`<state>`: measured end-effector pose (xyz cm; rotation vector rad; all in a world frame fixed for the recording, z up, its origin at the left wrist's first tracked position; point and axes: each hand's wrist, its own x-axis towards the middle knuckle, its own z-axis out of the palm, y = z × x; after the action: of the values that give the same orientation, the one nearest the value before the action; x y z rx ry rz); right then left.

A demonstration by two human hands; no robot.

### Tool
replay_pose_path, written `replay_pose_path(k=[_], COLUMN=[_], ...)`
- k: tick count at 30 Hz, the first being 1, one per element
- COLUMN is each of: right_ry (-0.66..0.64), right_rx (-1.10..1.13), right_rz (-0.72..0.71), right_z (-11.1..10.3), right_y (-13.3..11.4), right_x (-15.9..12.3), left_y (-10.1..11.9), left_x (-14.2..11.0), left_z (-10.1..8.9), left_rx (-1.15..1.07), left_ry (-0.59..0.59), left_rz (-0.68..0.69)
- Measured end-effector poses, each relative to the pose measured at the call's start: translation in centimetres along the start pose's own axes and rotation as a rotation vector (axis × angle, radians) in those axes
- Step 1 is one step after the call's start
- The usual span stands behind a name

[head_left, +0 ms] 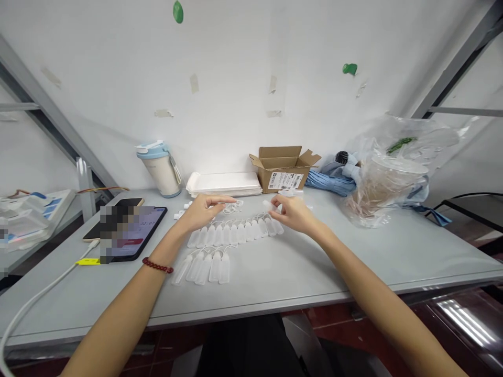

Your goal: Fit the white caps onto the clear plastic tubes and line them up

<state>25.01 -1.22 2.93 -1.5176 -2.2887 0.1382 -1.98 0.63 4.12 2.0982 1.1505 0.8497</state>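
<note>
My left hand [204, 210] is closed in a pinch at the edge of a small tangle of white cord loops [234, 207]; the exact contact at the fingertips is hard to make out. Between thumb and fingers, my right hand [288, 212] pinches a small frosted plastic sleeve [268, 205]. Below both hands, a row of similar frosted sleeves [231, 233] lies side by side, slightly overlapping. Nearer the front edge is a shorter row of sleeves [202, 268], with white cords at their narrow tops.
Behind my hands stand an open cardboard box [285, 170], a flat white stack [223, 183] and a lidded tumbler [159, 170]. Two phones [139, 235] and a white cable [47, 288] are on the left. A plastic-bagged cup [387, 183] and blue cloth [332, 183] sit right.
</note>
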Motion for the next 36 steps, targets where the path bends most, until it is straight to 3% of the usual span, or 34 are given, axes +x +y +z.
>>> replay_pose_path(k=[7,17,36], right_ry=[0.031,0.174,0.244], right_rx=[0.063,0.113,0.169], right_rz=[-0.14,-0.299,-0.307], right_z=[2.0,3.4,3.7], right_y=[-1.3,-1.3,-1.3], right_x=[-0.5,-0.5,-0.6], left_y=[1.2,1.6,2.1], left_x=[-0.7,-1.1,-1.3], left_z=[0.3,0.9,1.0], left_rx=[-0.128,-0.06,-0.103], left_ry=[-0.135,-0.14,-0.11], left_rz=[0.033,0.071,0.062])
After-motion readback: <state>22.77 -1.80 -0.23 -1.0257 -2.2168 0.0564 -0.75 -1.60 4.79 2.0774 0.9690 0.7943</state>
